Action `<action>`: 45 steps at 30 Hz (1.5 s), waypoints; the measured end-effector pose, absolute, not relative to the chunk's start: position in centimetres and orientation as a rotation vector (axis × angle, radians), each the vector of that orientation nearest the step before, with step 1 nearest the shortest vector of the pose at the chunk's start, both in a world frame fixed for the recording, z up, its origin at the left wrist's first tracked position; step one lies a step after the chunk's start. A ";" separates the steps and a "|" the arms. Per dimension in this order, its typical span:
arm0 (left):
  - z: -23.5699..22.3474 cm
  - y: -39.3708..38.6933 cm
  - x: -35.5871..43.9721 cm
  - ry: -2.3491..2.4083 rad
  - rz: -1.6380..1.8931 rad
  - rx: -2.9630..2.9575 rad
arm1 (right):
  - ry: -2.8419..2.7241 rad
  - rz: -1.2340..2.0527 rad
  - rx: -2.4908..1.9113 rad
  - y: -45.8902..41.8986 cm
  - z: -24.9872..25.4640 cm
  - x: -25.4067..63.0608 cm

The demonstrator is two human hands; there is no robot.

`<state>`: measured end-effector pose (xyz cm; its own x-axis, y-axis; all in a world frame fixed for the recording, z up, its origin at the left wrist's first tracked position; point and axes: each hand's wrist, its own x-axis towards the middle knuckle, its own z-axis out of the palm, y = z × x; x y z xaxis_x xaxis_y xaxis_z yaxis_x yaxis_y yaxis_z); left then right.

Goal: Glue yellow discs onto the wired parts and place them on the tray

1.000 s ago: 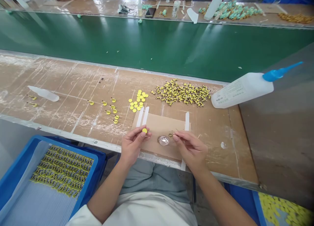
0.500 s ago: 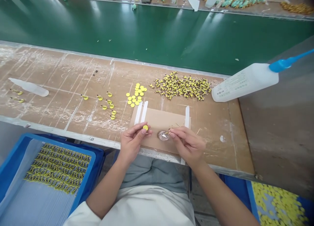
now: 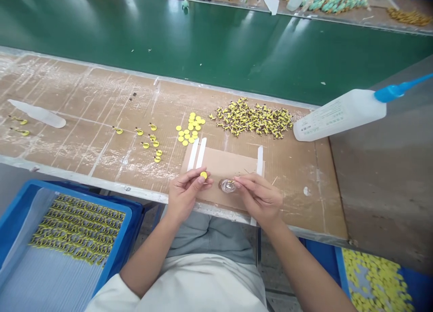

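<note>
My left hand (image 3: 186,190) pinches a yellow disc (image 3: 203,175) between thumb and fingertips, its flat face turned up. In my right hand (image 3: 259,197) a small yellowish piece (image 3: 232,181) is gripped at the fingertips, its end over a small clear round dish (image 3: 226,186). The fingers hide most of that piece. The dish stands on a cardboard sheet (image 3: 230,161) fixed with white tape strips. Beyond the sheet lie loose yellow discs (image 3: 191,128) and a heap of small yellow-and-dark figures (image 3: 253,118).
Several discs with figures attached (image 3: 155,143) lie to the left, with a white tapered bottle (image 3: 39,115) farther out. A large blue-nozzled bottle (image 3: 341,113) leans at right. A blue tray (image 3: 126,222) of finished rows sits lower left; yellow discs (image 3: 375,276) fill another lower right.
The camera view has shifted slightly. Both hands keep nearly the same pose, the left with its disc and the right with its piece at the dish.
</note>
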<state>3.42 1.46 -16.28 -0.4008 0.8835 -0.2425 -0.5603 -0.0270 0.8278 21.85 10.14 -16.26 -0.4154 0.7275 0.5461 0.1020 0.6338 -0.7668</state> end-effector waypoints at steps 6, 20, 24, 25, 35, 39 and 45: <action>-16.2 1.4 3.3 1.094 1.664 0.413 | -1.894 0.752 -0.703 9.9 -16.4 22.3; -16.0 1.4 3.2 1.072 1.657 0.407 | -2.039 0.549 -0.610 10.2 -15.9 22.3; -16.1 1.3 3.1 1.061 1.655 0.415 | -2.045 0.549 -0.605 10.2 -16.0 22.3; -16.1 1.3 3.2 1.062 1.654 0.414 | -2.048 0.549 -0.601 10.2 -16.0 22.2; -16.0 1.3 3.2 1.088 1.671 0.351 | -1.957 0.585 -0.654 10.1 -16.0 22.3; -16.1 1.3 3.1 1.096 1.662 0.305 | -1.889 0.648 -0.703 10.0 -16.1 22.4; -16.0 1.3 2.9 1.102 1.636 0.269 | -1.888 0.692 -0.780 9.9 -16.3 22.3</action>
<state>2.95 1.26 -15.99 -0.3820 0.8557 -0.3491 -0.6453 0.0234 0.7635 22.28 9.93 -16.30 -0.3501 0.7588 0.5492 0.2246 0.6372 -0.7372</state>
